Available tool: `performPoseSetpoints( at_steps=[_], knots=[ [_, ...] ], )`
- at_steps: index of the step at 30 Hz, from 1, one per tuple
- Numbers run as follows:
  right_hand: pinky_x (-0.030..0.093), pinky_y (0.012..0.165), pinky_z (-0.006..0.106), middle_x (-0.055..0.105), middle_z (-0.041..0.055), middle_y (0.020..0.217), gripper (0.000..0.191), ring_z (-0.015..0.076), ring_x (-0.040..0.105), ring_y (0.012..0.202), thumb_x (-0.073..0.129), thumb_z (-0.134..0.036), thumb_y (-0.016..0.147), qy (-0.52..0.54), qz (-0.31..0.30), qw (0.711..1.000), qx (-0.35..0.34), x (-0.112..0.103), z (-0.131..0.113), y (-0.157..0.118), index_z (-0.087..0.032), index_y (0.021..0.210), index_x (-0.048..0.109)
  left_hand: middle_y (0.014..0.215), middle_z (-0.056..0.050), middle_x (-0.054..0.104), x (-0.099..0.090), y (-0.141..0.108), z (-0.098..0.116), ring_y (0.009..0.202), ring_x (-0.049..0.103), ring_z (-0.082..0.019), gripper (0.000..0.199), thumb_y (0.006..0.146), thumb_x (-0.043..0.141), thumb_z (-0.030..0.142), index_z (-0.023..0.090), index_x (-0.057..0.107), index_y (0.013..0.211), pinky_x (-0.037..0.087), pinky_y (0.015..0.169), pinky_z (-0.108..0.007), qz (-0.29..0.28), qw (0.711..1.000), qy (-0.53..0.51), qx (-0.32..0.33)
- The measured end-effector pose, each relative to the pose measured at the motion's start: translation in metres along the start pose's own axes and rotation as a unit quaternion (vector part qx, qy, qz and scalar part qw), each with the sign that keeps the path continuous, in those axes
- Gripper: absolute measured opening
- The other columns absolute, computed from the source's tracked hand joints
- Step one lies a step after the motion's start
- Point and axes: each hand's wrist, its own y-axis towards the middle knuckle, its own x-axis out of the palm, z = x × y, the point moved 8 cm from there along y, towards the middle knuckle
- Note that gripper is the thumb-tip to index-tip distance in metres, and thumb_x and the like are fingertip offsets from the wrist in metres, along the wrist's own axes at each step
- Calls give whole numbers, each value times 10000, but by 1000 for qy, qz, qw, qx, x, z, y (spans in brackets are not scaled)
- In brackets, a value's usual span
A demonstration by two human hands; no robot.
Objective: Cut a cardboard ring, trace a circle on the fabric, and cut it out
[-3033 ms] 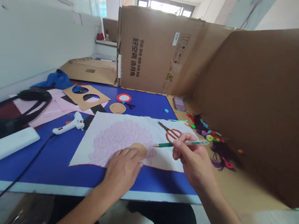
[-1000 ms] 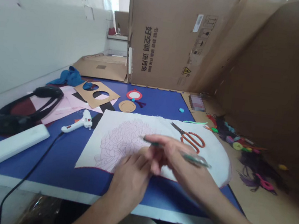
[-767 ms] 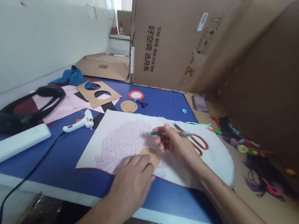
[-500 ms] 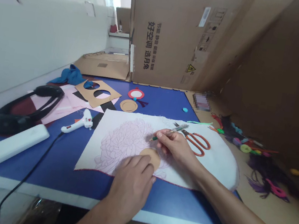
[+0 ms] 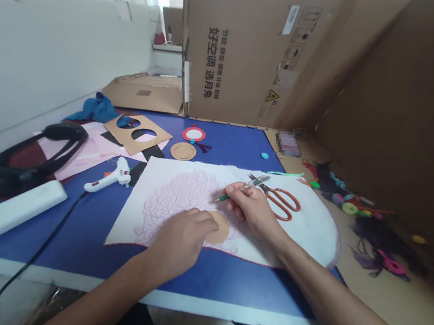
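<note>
A white fabric piece [image 5: 303,240] printed with a pink flower outline lies in front of me. On its lower middle sits a round tan cardboard disc [image 5: 221,229]. My left hand [image 5: 181,236] holds the disc from the left, its fingers close together and bent over the edge. In my right hand [image 5: 249,205] is a pen [image 5: 223,199], gripped between thumb and fingers. The pen's tip points down and left, just above the disc; whether it touches the fabric I cannot tell. Orange-handled scissors [image 5: 286,205] lie on the fabric just beyond my right hand.
A white glue gun [image 5: 111,176] with a black cord lies at left, near a long white object [image 5: 13,213] and a black headset-like item [image 5: 58,133]. A cut-out cardboard sheet [image 5: 150,144], a second disc [image 5: 183,151] and a red-rimmed ornament [image 5: 194,134] lie farther back. Large cardboard [image 5: 250,48] stands behind.
My left hand has slid left and turned, uncovering more of the disc. The right hand keeps its pen grip in about the same place. The whole view has shifted slightly.
</note>
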Motion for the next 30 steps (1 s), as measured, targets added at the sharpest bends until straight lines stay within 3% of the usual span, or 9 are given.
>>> performPoseSetpoints(
  at_steps=[6, 17, 24, 30],
  knots=[
    [243, 459, 277, 613, -37, 602, 262, 107, 387, 466, 672, -440, 949, 6, 3, 1000, 9, 1, -3, 0, -216, 818, 636, 1192, -82, 755, 5, 0, -2, 1042, 665, -255, 413, 999, 437, 60, 226, 783, 1152, 558, 909, -429, -16, 999, 34, 20],
    [354, 566, 306, 615, -13, 622, 293, 158, 496, 568, 640, -456, 970, -125, 16, 991, -48, 6, -15, -8, -221, 795, 636, 1352, -66, 756, 13, -8, 10, 1026, 653, -271, 424, 951, 451, 3, 200, 738, 1193, 538, 841, -453, -6, 995, 98, 15],
    [399, 609, 316, 715, 64, 899, 392, 170, 578, 676, 603, -361, 979, -183, -11, 978, -97, 19, -22, -15, -217, 617, 561, 1372, -65, 743, 15, -11, 11, 1094, 654, -276, 425, 958, 463, 9, 196, 714, 1245, 533, 873, -457, 2, 995, 97, 11],
    [431, 642, 331, 705, 62, 895, 388, 174, 609, 686, 599, -338, 978, -207, -35, 971, -113, 28, -26, -19, -218, 611, 572, 1429, -47, 712, 15, -11, 10, 1118, 639, -262, 471, 985, 462, 25, 228, 685, 1347, 512, 894, -437, -4, 997, 80, -3]
  ],
)
